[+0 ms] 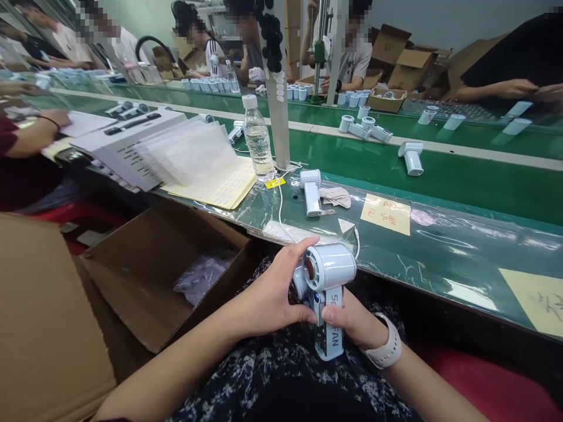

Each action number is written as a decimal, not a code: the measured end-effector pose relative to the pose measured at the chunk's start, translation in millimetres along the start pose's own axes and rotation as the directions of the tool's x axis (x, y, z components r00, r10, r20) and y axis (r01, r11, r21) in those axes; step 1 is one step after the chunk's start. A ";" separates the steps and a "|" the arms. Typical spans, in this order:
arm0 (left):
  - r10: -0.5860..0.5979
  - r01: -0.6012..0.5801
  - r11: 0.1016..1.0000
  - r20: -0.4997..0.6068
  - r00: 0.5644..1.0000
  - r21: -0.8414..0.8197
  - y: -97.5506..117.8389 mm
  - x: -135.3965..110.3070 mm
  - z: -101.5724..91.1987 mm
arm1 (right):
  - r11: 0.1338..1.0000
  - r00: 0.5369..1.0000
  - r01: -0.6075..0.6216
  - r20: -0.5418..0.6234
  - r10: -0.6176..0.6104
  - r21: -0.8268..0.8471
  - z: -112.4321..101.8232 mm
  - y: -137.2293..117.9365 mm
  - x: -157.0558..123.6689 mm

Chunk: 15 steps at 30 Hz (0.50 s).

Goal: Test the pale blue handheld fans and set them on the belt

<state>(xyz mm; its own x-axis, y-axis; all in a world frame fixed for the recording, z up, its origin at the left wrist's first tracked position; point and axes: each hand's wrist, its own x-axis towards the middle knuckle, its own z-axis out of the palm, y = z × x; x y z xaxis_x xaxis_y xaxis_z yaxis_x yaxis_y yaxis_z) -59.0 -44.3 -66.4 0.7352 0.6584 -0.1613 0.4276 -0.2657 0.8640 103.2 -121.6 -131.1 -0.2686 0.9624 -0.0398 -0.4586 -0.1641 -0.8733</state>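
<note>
My right hand is closed around the handle of a pale blue handheld fan, its thumb on the front of the handle. Printed letters ending in "FAN" run down that handle, and the round head points up and left. My left hand curves around a second pale blue fan just behind and left of the first. Most of this second fan is hidden by the front fan and my fingers. Both fans are above my lap, at the bench edge.
Another fan lies on the bench beside a crumpled cloth and a white cable. A water bottle stands by the metal post. More fans rest on the green belt. An open cardboard box sits left; co-workers sit around.
</note>
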 end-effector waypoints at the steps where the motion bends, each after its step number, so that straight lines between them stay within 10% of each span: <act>1: 0.007 -0.007 1.000 0.007 1.000 -0.001 -0.1 0.6 0.2 | 1.000 1.000 -0.003 0.000 0.003 0.006 -0.2 0.0 -0.4; 10: 0.046 -0.049 0.997 -0.050 0.998 -0.056 -10.9 1.7 8.9 | 0.999 0.998 -0.028 -0.055 0.027 -0.020 -0.8 2.5 -2.0; 15: 0.116 -0.107 0.940 0.008 0.993 -0.323 -29.0 2.7 11.6 | 0.934 0.997 0.001 -0.067 -0.027 -0.358 -23.1 -25.5 -10.1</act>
<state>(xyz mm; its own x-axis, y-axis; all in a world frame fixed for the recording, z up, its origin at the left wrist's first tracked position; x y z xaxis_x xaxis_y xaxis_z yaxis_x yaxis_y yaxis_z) -63.3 -43.0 -97.5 0.7841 0.6173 -0.0643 0.1536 -0.0927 0.9838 137.2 -122.2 -119.6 -0.1983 0.9789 -0.0486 -0.1256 -0.0745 -0.9893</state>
